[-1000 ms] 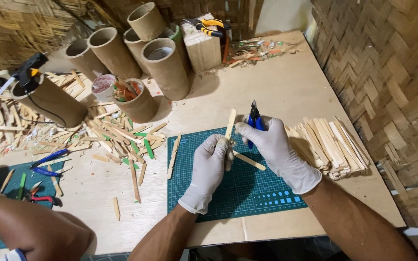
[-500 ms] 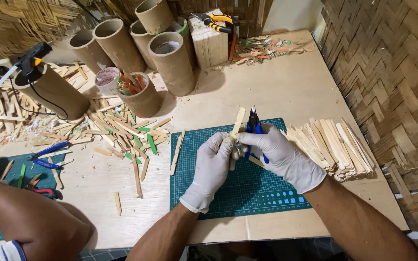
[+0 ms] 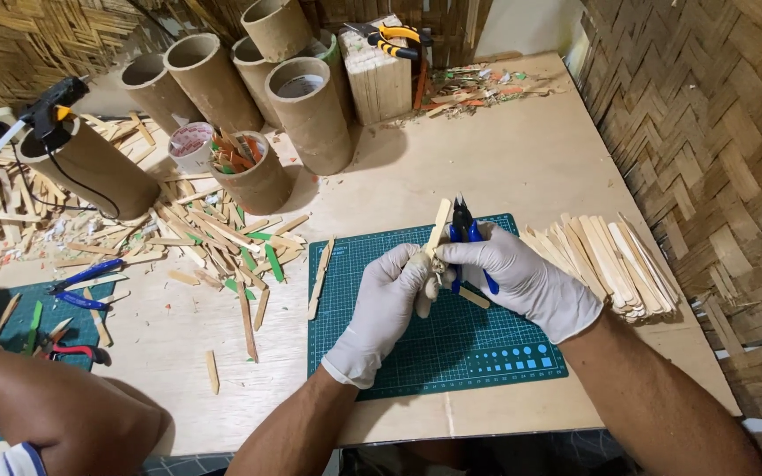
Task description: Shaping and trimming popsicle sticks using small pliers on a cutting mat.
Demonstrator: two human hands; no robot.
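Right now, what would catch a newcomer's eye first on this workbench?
Two white-gloved hands meet over the green cutting mat: the left hand pinches a pale wooden stick, the right hand holds blue-handled cutters. Brown cardboard tubes stand behind, and loose sticks litter the left.

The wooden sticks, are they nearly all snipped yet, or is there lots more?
Some looks done: cut sticks lie scattered left of the green mat. In hand: the left hand holds one stick while the right hand holds blue-handled cutters beside it. Probably lots left: a stack of uncut sticks waits on the right.
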